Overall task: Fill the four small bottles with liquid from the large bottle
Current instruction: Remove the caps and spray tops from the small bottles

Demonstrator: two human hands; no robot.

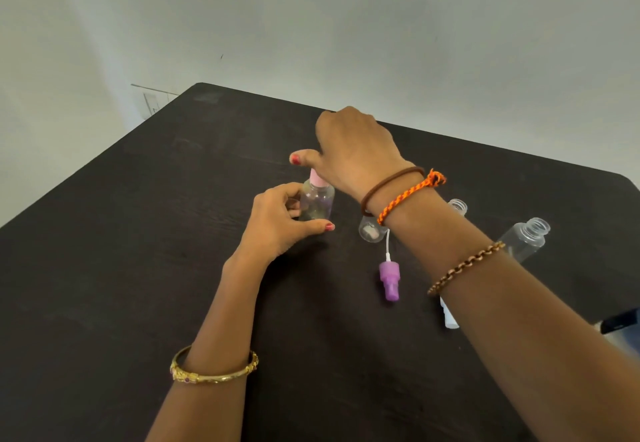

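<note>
A small clear bottle (317, 201) with a pink top (317, 178) stands upright mid-table. My left hand (282, 223) grips its body, thumb in front and fingers behind. My right hand (349, 149) hovers over the pink top with curled fingers; what they hold is hidden. Another small clear bottle (370, 228) sits partly behind my right wrist. Two uncapped clear bottles (458, 206) (524, 239) lie to the right. A purple spray cap (390, 279) with a white tube lies on the table. No large bottle is visible.
The dark wooden table (173, 233) ends at the far edge near a pale wall. A white object (448, 317) peeks from under my right forearm. A dark blue item (620, 325) sits at the right edge of the view.
</note>
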